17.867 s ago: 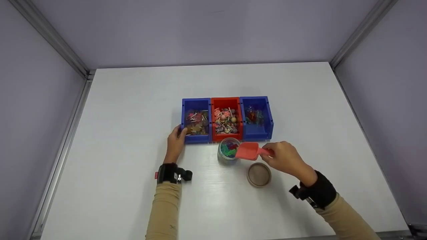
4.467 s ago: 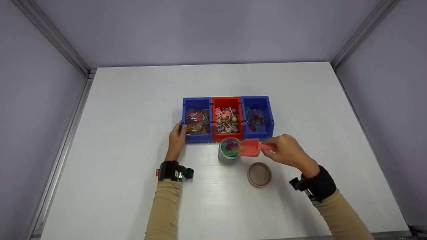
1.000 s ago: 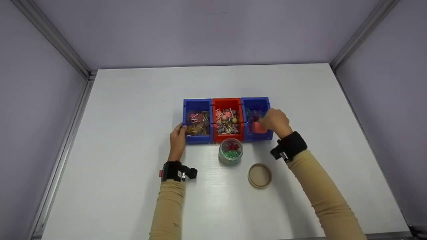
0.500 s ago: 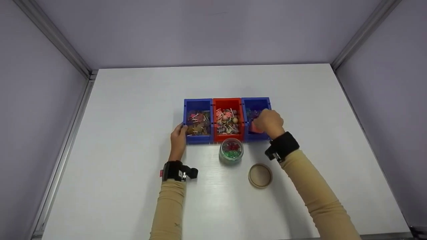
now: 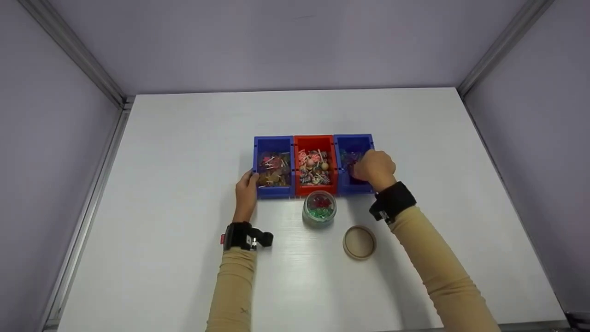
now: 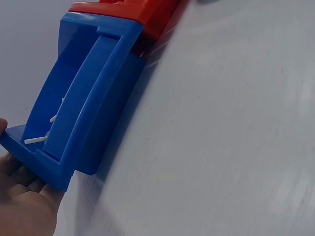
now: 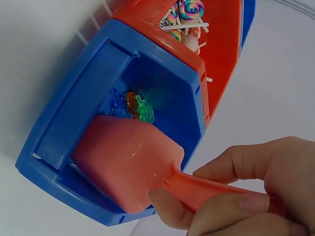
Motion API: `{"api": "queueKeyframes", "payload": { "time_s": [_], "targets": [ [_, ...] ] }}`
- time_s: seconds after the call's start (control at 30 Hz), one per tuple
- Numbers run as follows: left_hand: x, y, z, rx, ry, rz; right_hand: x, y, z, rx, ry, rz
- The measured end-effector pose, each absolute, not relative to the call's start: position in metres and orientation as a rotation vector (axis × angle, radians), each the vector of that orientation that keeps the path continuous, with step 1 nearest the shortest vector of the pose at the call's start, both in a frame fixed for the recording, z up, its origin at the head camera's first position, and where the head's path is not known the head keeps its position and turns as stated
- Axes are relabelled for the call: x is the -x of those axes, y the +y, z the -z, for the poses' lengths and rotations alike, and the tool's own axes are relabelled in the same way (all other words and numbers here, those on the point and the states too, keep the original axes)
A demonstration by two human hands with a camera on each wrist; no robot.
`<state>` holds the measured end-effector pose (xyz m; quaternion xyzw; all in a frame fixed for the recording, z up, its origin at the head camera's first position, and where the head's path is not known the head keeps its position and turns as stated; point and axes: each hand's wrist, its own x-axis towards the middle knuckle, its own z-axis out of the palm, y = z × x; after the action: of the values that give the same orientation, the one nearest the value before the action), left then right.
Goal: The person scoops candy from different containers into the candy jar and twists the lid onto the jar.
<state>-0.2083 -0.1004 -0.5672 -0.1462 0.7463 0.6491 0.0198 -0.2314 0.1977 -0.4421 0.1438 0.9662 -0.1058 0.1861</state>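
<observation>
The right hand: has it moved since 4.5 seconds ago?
Yes: in head view, the right hand moved forward, from beside the clear jar to the right blue bin.

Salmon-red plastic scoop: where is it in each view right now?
Head: not discernible; the right hand hides that spot over the rightmost blue plastic bin.
Left wrist: not in it.
Right wrist: scoop in the lower middle, gripped by the right hand.
Shared landmark: red plastic bin, mid-row in head, at the top in both wrist views.

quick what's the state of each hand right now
Left hand: holding the left blue bin by its edge.
Right hand: holding the coral plastic scoop by its handle.
</observation>
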Motion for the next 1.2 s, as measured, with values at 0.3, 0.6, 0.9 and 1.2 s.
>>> {"api": "queueKeyframes", "payload": {
  "time_s": [0.3, 0.6, 0.9, 1.2],
  "targets": [
    [0.209, -0.099, 0.566, 0.456, 2.329, -2.036, 0.223, 0.203, 0.443, -0.386, 2.687, 0.348],
    [0.207, -0.099, 0.564, 0.457, 2.339, -2.005, 0.214, 0.207, 0.453, -0.403, 2.736, 0.396],
    [0.207, -0.099, 0.565, 0.434, 2.336, -2.011, 0.204, 0.206, 0.472, -0.496, 2.900, 0.532],
    [0.208, -0.099, 0.564, 0.425, 2.341, -2.012, 0.197, 0.208, 0.489, -0.541, 2.959, 0.627]
  ]
}}
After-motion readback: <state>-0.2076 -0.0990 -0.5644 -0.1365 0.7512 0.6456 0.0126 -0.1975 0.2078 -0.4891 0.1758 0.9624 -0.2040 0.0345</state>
